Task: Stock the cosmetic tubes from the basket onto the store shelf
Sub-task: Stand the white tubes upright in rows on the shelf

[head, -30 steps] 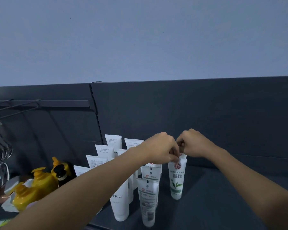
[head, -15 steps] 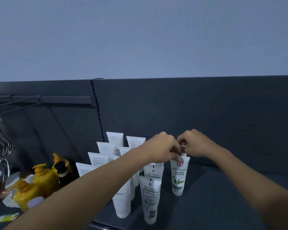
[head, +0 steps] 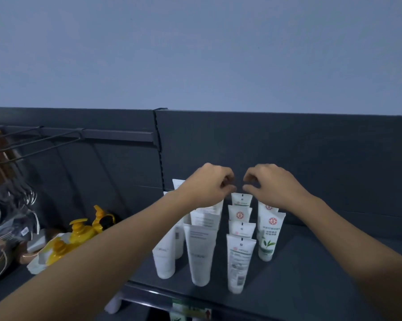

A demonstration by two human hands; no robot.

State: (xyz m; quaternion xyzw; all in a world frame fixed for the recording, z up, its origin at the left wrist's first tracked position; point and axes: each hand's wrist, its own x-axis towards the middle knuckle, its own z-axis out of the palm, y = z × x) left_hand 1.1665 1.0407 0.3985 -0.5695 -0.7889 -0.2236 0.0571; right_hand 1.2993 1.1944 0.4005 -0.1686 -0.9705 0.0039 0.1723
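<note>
The cosmetic tubes (head: 240, 237) stand cap-down on the dark shelf (head: 311, 286) in neat rows running front to back, flat crimped ends up. The middle row carries red round logos, and its front tube (head: 238, 262) sits close to the shelf's front lip. To its right, a tube with a green leaf print (head: 269, 237) stands with another of its kind tucked right behind it. On the left, plain white tubes (head: 201, 249), smooth and tapering to round caps, line up in two more rows.

Above the back of the rows, both hands hover. The left hand (head: 209, 184) has fingers curled in loosely, thumb and forefinger near each other, nothing between them. The right hand (head: 269, 185) mirrors it, fingers bent, empty, a narrow gap separating the two. Both forearms reach in from below, the left one crossing in front of the white rows and hiding part of them.

Further left, yellow pump bottles (head: 79, 232) crowd together, glossy plastic, with a black-capped one (head: 106, 221) among them. A metal rail (head: 116, 134) runs along the matte back panel (head: 288, 158), thin wire hooks (head: 33, 144) jutting forward from it.
</note>
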